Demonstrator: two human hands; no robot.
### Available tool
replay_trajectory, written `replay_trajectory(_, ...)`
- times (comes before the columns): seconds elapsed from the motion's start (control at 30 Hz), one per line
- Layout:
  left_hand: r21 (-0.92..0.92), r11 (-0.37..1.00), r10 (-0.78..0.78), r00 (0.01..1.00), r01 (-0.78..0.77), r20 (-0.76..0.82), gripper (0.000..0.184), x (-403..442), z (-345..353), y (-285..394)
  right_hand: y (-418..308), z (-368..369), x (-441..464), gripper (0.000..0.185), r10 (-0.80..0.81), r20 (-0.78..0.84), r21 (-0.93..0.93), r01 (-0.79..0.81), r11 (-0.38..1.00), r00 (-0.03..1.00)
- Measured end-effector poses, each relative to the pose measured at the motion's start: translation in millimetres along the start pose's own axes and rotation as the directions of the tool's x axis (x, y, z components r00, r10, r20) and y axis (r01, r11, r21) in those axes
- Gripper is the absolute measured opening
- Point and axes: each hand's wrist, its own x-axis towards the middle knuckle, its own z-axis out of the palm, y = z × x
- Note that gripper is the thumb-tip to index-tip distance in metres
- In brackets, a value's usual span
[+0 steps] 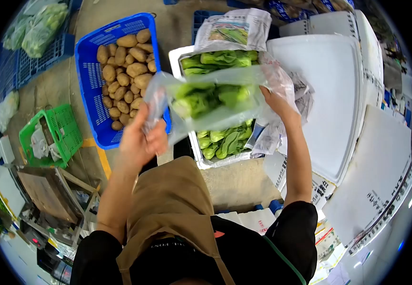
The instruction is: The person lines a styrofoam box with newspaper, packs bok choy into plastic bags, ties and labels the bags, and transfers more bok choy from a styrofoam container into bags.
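A clear plastic bag point(168, 102) is stretched between my hands, over a white foam box point(206, 164) of green leafy vegetables point(227, 142). My left hand point(144, 137) is closed on the bag's left end, beside the blue crate of potatoes. My right hand point(275, 100) grips the bag's right end, next to crumpled paper and film at the box's right edge. Greens show blurred through the bag; whether any lie inside it I cannot tell. A printed white sack point(234, 29) lies over the box's far edge.
The blue crate point(86, 78) of potatoes point(136, 70) stands left of the box. A green basket point(68, 133) is farther left. White foam lids and boxes point(315, 99) are stacked at the right. Bagged greens point(44, 28) lie at the upper left.
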Motion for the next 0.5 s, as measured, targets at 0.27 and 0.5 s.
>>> replay_trajectory(0.27, 0.069, 0.984, 0.174, 0.976, -0.167, -0.13, 0.034, 94.6, -14.3, 41.2, -74.6, 49.1, -71.5, 0.025, -0.284, -0.028, 0.838, 0.177, 0.516, 0.959)
replay_trajectory(0.5, 0.152, 0.968, 0.235, 0.939, -0.201, -0.252, 0.036, 91.3, -14.2, 44.2, -29.1, 221.5, -135.5, 0.071, -0.327, 0.445, 0.063, 0.335, 0.94, 0.834)
